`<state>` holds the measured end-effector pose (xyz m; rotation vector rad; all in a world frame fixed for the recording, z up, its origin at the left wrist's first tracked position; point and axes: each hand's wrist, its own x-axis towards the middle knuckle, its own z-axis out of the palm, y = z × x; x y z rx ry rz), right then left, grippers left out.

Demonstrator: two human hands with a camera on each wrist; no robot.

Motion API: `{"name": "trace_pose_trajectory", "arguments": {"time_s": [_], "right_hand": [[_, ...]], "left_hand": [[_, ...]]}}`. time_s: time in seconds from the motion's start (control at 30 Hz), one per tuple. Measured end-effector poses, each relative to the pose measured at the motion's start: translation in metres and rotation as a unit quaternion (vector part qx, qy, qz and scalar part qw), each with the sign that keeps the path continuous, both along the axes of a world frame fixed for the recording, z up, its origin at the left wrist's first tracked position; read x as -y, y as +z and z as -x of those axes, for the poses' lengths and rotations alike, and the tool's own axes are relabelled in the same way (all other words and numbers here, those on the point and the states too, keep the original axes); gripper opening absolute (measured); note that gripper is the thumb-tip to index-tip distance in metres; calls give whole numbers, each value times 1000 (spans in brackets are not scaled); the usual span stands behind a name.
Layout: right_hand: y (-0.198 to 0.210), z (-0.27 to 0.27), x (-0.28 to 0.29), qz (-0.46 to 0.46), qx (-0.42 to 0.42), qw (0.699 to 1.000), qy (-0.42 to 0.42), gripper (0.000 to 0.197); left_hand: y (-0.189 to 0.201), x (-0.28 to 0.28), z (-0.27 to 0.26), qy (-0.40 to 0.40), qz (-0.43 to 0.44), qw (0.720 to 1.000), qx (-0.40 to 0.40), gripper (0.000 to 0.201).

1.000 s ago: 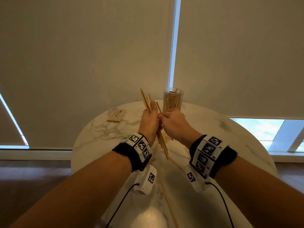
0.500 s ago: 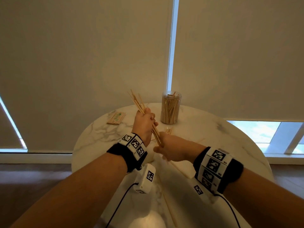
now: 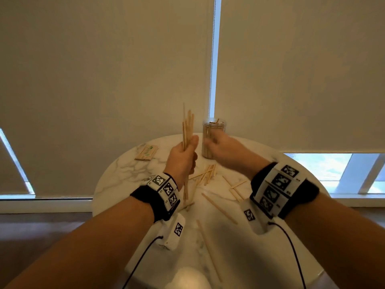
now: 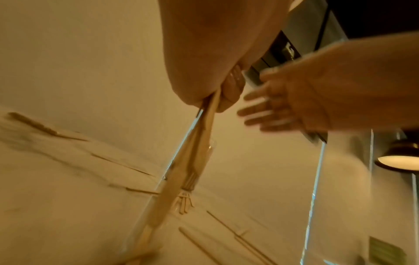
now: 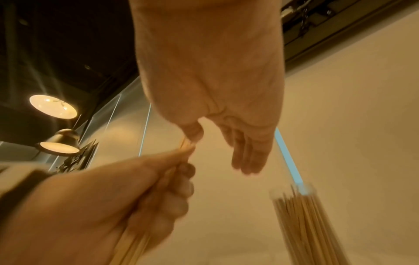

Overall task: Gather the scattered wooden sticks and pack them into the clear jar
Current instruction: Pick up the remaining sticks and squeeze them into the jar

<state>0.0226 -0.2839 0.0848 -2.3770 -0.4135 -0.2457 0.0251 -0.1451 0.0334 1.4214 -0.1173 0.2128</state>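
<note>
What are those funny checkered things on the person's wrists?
Each bare arm wears a black wristband wrapped with white tiles printed with black square codes. Under each wrist hangs a small white camera box bearing another code, with a thin black cable trailing back. No sleeves or gloves.

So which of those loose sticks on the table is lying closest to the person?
The long stick by itself at the near edge of the table, just right of the left wrist camera. The other loose ones lie farther back, toward the jar.
</note>
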Motion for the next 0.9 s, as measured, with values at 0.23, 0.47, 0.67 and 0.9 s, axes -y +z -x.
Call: {"name": "trace_pose_trajectory", "arguments": {"time_s": [0.23, 0.47, 0.67, 0.9], "right_hand": [[53, -3, -15, 151, 30, 988, 6, 41], [23, 10, -8, -93, -9, 995, 25, 58], [-45, 25, 3, -39, -324, 942, 82, 87], [-46, 20, -19, -81, -182, 977, 73, 16]], "left_hand": [[3, 35, 21, -87, -99, 991, -3, 25], [13, 20, 9, -22, 7, 1000, 11, 28], [18, -1, -12, 67, 180, 981, -13, 11], [-1, 20, -4, 30, 165, 985, -50, 14]]}}
